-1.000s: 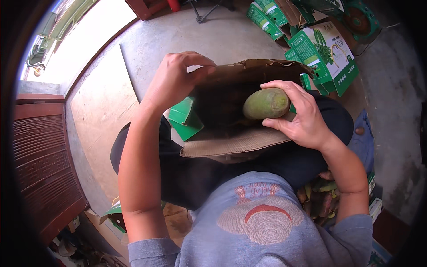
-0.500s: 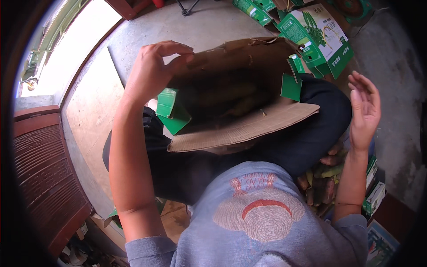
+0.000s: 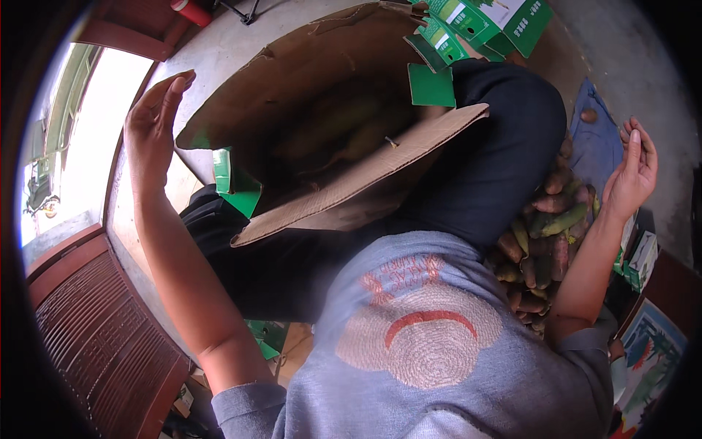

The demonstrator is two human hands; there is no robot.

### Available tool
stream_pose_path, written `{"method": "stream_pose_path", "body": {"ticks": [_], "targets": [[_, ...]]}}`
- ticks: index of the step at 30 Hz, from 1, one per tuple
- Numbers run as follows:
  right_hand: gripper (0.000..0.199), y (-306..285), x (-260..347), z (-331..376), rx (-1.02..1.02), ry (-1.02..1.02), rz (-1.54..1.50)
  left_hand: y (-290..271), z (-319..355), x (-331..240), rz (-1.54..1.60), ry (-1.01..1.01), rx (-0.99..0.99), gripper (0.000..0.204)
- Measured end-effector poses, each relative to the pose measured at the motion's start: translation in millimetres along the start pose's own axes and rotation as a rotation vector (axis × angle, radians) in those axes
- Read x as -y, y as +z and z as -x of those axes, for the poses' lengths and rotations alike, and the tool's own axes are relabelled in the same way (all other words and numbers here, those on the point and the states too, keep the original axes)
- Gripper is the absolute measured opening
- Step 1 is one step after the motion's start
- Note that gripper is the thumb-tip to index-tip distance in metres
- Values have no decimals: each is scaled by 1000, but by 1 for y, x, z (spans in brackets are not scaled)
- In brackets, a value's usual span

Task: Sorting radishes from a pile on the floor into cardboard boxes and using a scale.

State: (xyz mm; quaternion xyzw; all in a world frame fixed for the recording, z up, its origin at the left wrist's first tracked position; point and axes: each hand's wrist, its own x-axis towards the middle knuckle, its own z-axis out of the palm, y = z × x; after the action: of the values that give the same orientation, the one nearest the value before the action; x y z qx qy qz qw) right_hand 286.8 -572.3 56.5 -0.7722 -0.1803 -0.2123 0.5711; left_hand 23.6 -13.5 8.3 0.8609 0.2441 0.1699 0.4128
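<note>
We see the floor [image 3: 241, 44], pale concrete, running behind everything at the top. On it, and across the dark trousers [image 3: 497, 139] of our lap, sits the big cardboard box [image 3: 329, 80], its brown mouth tilted toward us and its near flap [image 3: 365, 172] folded out over our knees. Green panels of the box show at its left side and at its upper right corner. Inside the box we can make out greenish, oblong fruit in the shadow, too dim to count.

To the right of the box, beyond our thigh, lies a pile of fruit [image 3: 545, 227], brown, reddish and green, heaped on the floor beside a blue cloth [image 3: 596, 143]. Behind the box, at the top right, stand more green cartons [image 3: 497, 18]. To the left of the box a red-brown slatted door [image 3: 88, 329] fills the lower corner.

Our left hand [image 3: 153, 124] is raised just left of the box, palm toward it, fingers straight and together, holding nothing and not touching the cardboard. Our right hand [image 3: 632, 172] hangs well right of the box, above the far edge of the pile, fingers loosely spread and slightly curled, empty.
</note>
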Motion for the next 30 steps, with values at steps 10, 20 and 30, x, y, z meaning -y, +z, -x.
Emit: {"method": "stream_pose_path", "body": {"ticks": [10, 20, 30], "targets": [[18, -8, -8, 0, -36, -9, -17, -2, 0, 6, 49, -20, -62, 37], [17, -95, -60, -4, 441, 264, 336, -26, 8, 27, -94, 77, -39, 49], [48, -356, -240, 183, 622, 1021, 794, -2, 0, 18, 164, -145, -117, 53]]}}
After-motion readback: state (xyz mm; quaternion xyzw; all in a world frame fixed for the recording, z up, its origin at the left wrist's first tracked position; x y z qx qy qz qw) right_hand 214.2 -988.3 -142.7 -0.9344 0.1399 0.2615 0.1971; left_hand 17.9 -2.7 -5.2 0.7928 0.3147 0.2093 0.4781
